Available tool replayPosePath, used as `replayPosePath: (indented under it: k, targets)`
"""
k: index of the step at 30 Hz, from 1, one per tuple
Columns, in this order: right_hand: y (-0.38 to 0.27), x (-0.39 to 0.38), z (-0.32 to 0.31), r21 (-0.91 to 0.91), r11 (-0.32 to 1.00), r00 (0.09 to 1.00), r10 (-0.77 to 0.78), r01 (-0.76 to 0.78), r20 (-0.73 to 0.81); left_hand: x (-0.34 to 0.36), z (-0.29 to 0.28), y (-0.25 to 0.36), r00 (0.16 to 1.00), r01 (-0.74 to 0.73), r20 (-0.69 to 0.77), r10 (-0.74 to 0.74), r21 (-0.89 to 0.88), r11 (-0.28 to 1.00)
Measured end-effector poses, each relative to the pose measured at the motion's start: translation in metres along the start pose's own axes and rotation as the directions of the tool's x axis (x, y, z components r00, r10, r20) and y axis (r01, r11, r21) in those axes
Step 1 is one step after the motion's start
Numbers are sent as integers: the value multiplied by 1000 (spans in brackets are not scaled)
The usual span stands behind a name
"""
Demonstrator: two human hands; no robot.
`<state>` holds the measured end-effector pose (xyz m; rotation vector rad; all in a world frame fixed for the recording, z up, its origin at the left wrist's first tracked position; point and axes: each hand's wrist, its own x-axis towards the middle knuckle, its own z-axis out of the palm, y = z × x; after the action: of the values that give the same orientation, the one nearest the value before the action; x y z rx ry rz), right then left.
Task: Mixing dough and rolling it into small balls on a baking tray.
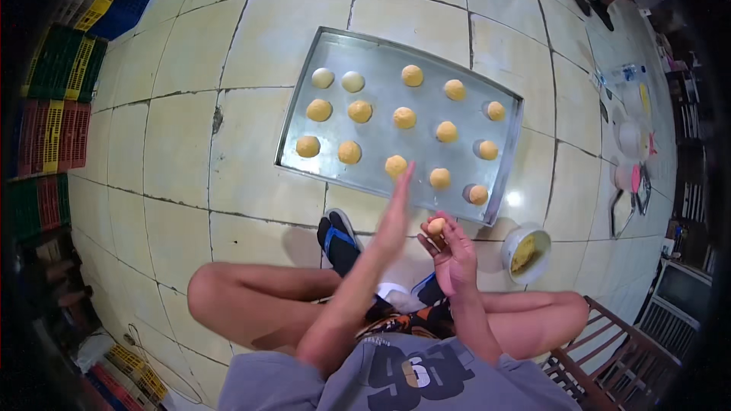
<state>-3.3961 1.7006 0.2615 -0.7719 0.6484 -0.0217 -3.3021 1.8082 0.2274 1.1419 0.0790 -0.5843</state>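
Observation:
A metal tray (381, 95) lies on the floor in front of me, holding several round dough balls set in rows. Most have a yellow-orange coating, like the ball (403, 118) near the middle; a pale ball (322, 78) and another beside it are whitish, at the far left corner. Over the tray's near edge, my left hand (394, 217) is stretched flat, edge-on and slightly blurred, with nothing seen in it. Palm up beside it, my right hand (454, 257) holds a small yellow-orange dough ball (436, 226) in its fingers.
A white bowl (509, 251) with a yellow mass (525, 254) stands right of my right hand. Stacked plastic crates (65, 133) line the left side. A brown slatted rack (609, 342) is at lower right. Bottles and containers (632, 137) stand at far right; another person's feet (590, 0) show beyond.

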Motion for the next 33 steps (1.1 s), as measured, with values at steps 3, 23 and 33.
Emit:
replayPosePath:
  k: [3, 23, 33]
  targets:
    - [3, 4, 4, 126, 985, 991, 124, -118, -43, 85, -69, 41, 983, 159, -163, -87, 501, 851]
    - [47, -3, -35, -33, 994, 939, 87, -104, -334, 260, -190, 35, 942, 40, -276, 191, 658, 752]
    - [-16, -9, 43, -56, 987, 970, -161, 153, -182, 46, -18, 94, 956, 286, 184, -231, -764, 578]
